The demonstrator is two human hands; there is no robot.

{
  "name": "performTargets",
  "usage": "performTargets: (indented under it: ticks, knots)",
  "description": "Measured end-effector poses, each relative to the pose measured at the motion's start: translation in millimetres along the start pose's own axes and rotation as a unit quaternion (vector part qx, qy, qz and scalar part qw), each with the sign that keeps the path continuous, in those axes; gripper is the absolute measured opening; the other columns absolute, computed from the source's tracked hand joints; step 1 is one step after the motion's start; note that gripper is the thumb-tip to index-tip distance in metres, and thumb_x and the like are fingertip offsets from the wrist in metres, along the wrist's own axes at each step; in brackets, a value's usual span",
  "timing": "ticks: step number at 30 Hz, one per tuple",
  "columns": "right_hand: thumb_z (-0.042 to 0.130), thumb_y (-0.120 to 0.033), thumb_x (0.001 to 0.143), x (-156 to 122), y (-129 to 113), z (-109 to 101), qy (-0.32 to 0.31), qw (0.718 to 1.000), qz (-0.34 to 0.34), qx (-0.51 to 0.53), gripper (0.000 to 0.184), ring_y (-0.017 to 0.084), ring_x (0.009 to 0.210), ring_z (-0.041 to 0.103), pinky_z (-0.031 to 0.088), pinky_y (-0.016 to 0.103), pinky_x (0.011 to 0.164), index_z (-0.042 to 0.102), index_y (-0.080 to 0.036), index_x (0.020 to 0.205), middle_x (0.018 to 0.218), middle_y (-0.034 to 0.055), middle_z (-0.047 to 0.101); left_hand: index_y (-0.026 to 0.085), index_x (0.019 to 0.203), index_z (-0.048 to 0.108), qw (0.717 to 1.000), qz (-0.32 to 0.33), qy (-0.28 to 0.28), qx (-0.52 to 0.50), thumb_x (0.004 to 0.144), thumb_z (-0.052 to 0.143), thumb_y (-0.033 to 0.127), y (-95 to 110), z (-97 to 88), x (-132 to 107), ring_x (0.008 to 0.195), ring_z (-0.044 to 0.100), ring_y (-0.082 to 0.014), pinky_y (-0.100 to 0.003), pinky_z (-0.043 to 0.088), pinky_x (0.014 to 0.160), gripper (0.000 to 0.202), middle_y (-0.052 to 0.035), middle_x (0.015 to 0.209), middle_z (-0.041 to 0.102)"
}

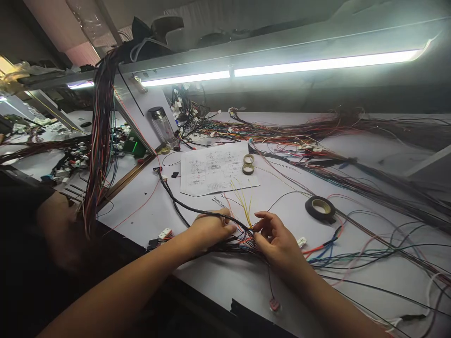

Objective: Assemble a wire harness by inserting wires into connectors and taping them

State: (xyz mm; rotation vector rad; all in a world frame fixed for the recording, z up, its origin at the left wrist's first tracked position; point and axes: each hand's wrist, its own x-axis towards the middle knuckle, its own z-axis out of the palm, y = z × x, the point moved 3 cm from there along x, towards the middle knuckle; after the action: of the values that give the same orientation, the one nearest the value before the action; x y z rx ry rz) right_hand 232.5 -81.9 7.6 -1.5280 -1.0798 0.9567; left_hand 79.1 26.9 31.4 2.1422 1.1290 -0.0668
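My left hand [211, 230] is closed round a bundle of wires [243, 239] on the white bench, thumb on top. My right hand [275, 237] pinches the same bundle just to the right, fingers curled. Thin yellow and red wires [243, 202] fan up from between the two hands. A black sleeved cable [176, 199] runs from the bundle up and left. Small white and black connectors [160, 237] lie beside my left wrist. Coloured wires [327, 249] trail off to the right of my right hand.
A paper wiring diagram [211, 171] lies beyond the hands with two small tape rings [248, 164] on it. A black tape roll [320, 207] sits right. Long wire harnesses [317, 136] cross the back. A hanging wire bunch [100, 141] and a clear bottle [162, 126] stand left.
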Motion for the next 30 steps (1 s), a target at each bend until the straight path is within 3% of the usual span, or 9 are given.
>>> performTargets:
  ticks: [4,6,11,15,20,25,28,30]
  knots:
    - [0.052,-0.025,0.076,2.0,2.2,1.4,-0.013,1.000,-0.009,-0.005,0.040,0.012,0.061,0.049,0.041,0.025,0.055,0.046,-0.021,0.115,0.088,0.0021,0.058,0.022,0.100,0.066,0.987,0.134,-0.028,-0.084,0.078,0.049,0.021,5.9,0.8,-5.7,0.089,0.058,-0.0167,-0.025,0.042,0.080,0.028,-0.0017,0.098,0.067]
    - [0.053,-0.024,0.075,2.1,2.7,0.8,-0.012,1.000,-0.012,-0.003,0.040,0.011,0.059,0.047,0.041,0.025,0.054,0.046,-0.021,0.114,0.088,0.0016,0.058,0.023,0.099,0.068,0.978,0.160,-0.071,-0.113,0.078,0.046,0.015,9.4,2.4,-6.6,0.096,0.058,-0.0161,-0.025,0.040,0.088,0.031,-0.0009,0.102,0.068]
    - [0.054,-0.023,0.077,0.4,2.6,-0.7,-0.018,1.000,-0.018,0.011,0.040,0.011,0.061,0.046,0.041,0.025,0.055,0.046,-0.023,0.116,0.089,0.0011,0.057,0.019,0.093,0.070,0.964,0.139,-0.175,-0.145,0.083,0.048,0.028,16.6,0.4,-6.0,0.073,0.057,-0.0131,-0.021,0.041,0.069,0.025,0.0004,0.080,0.066]
    - [0.054,-0.025,0.078,-0.7,-1.8,-1.6,-0.023,1.000,-0.021,0.000,0.037,0.012,0.062,0.047,0.042,0.025,0.056,0.046,-0.022,0.115,0.090,0.0021,0.057,0.016,0.088,0.069,0.958,0.112,-0.190,-0.181,0.084,0.049,0.037,16.2,-2.8,-6.9,0.064,0.048,-0.0109,-0.021,0.036,0.061,0.029,0.0008,0.071,0.059]
    - [0.053,-0.026,0.079,-2.9,-4.6,-1.4,-0.020,0.999,-0.029,-0.007,0.033,0.012,0.062,0.047,0.042,0.025,0.056,0.047,-0.022,0.111,0.089,0.0030,0.057,0.018,0.099,0.068,0.951,0.070,-0.232,-0.189,0.081,0.051,0.037,8.4,-1.0,-3.8,0.059,0.046,-0.0106,-0.021,0.034,0.056,0.031,0.0015,0.068,0.056]
    - [0.054,-0.022,0.078,-3.7,1.1,-0.3,0.003,0.999,-0.031,0.007,0.026,0.012,0.064,0.049,0.043,0.025,0.057,0.047,-0.022,0.103,0.090,0.0028,0.059,0.029,0.104,0.068,0.981,0.117,-0.153,-0.019,0.077,0.046,0.020,14.0,-7.7,-1.7,0.072,0.055,-0.0153,-0.024,0.036,0.066,0.037,0.0008,0.088,0.068]
    - [0.055,-0.022,0.078,-1.8,3.7,-1.4,0.016,1.000,-0.018,-0.003,0.025,0.012,0.064,0.050,0.043,0.024,0.056,0.047,-0.023,0.101,0.090,0.0022,0.060,0.027,0.076,0.072,0.984,0.129,-0.106,0.069,0.068,0.051,0.014,17.4,-8.8,-2.2,0.068,0.053,-0.0175,-0.026,0.033,0.063,0.026,-0.0004,0.076,0.066]
    - [0.056,-0.022,0.078,-0.5,4.2,-2.9,0.027,1.000,-0.005,-0.012,0.023,0.012,0.065,0.050,0.043,0.024,0.056,0.048,-0.023,0.100,0.090,0.0022,0.061,0.023,0.056,0.065,0.991,0.093,-0.088,0.028,0.061,0.056,0.012,12.4,-8.4,0.4,0.065,0.051,-0.0175,-0.026,0.031,0.061,0.015,-0.0006,0.065,0.060]
